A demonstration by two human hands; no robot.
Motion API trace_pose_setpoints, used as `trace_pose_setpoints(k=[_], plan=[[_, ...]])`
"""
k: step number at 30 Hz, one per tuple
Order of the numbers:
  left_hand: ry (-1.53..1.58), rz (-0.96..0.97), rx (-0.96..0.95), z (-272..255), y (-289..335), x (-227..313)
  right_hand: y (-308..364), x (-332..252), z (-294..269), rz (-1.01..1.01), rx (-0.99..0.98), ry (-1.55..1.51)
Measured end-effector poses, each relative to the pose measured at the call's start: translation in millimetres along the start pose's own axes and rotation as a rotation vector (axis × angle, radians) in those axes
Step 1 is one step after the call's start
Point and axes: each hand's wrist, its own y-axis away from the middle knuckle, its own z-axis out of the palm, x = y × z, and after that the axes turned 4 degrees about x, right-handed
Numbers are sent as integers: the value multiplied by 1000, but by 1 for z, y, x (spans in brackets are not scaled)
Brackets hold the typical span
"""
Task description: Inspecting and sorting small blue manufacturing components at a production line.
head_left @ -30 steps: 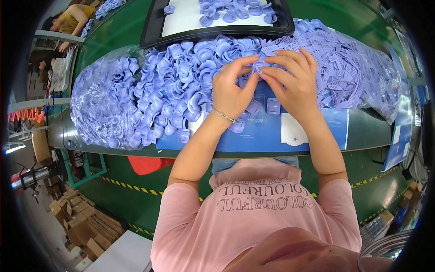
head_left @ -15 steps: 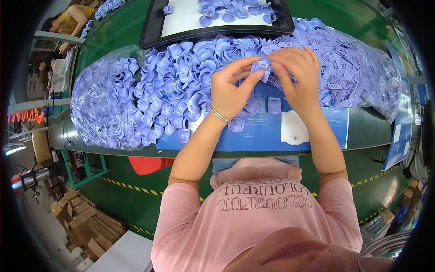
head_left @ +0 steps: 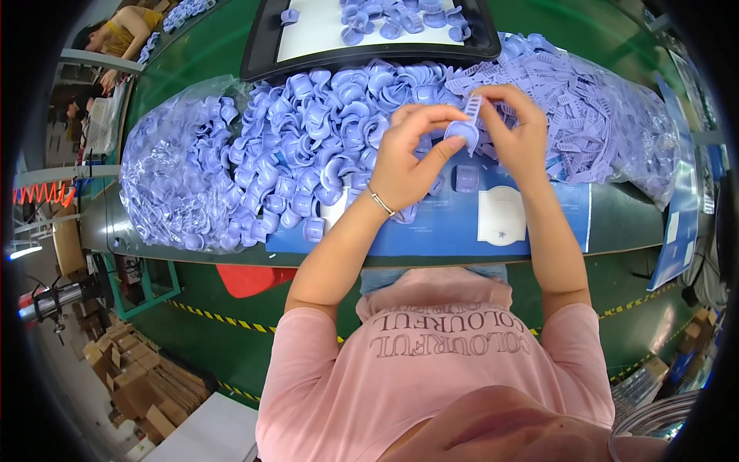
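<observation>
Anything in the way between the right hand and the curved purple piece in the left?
Nothing visible. The left hand holds the curved purple piece; the right hand has its fingertips at the top of the slotted strip rising beside it. The loose purple piece lies nearer the person, outside that gap.

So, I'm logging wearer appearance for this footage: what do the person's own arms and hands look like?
Short pale pink sleeves leave both forearms bare. The left hand and right hand are ungloved; a thin silvery bracelet circles the left wrist.
</observation>
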Motion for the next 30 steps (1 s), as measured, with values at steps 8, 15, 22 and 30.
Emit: trace_pose_setpoints(k=[8, 15, 22, 30], plan=[[-742, 416, -7, -8, -9, -3, -3, -8, 0, 284, -246, -652], [-317, 142, 30, -7, -7, -4, 3, -16, 0, 9, -249, -273], [162, -115, 30, -9, -10, -2, 8, -13, 4, -287, -178, -142], [-343, 153, -129, -9, -7, 4, 4, -15, 6, -340, -39, -61]])
